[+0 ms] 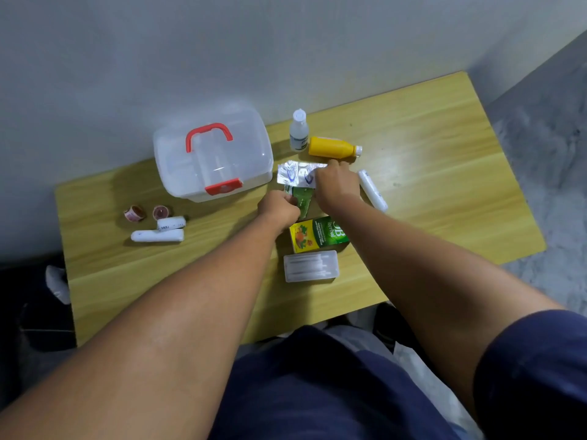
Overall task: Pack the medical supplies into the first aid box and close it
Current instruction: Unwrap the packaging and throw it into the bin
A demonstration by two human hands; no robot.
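Observation:
The translucent first aid box [212, 157] with a red handle and red latch stands closed at the table's back left. Just right of it, my left hand [279, 209] pinches a green blister strip [301, 200]. My right hand [336, 184] rests on a silver blister strip [293, 174], fingers curled over its right end. A clear bottle [298, 130] and a yellow bottle [333, 147] lie behind. A green and yellow medicine carton [319, 235] and a clear cotton swab case [310, 266] sit in front of my hands. A white bandage roll [372, 190] lies to the right.
On the left of the wooden table [444, 173] lie two pink tape rolls [135, 213] and two white bandage rolls [158, 235]. A grey wall runs behind the table. A socked foot [57, 282] shows on the floor at the left.

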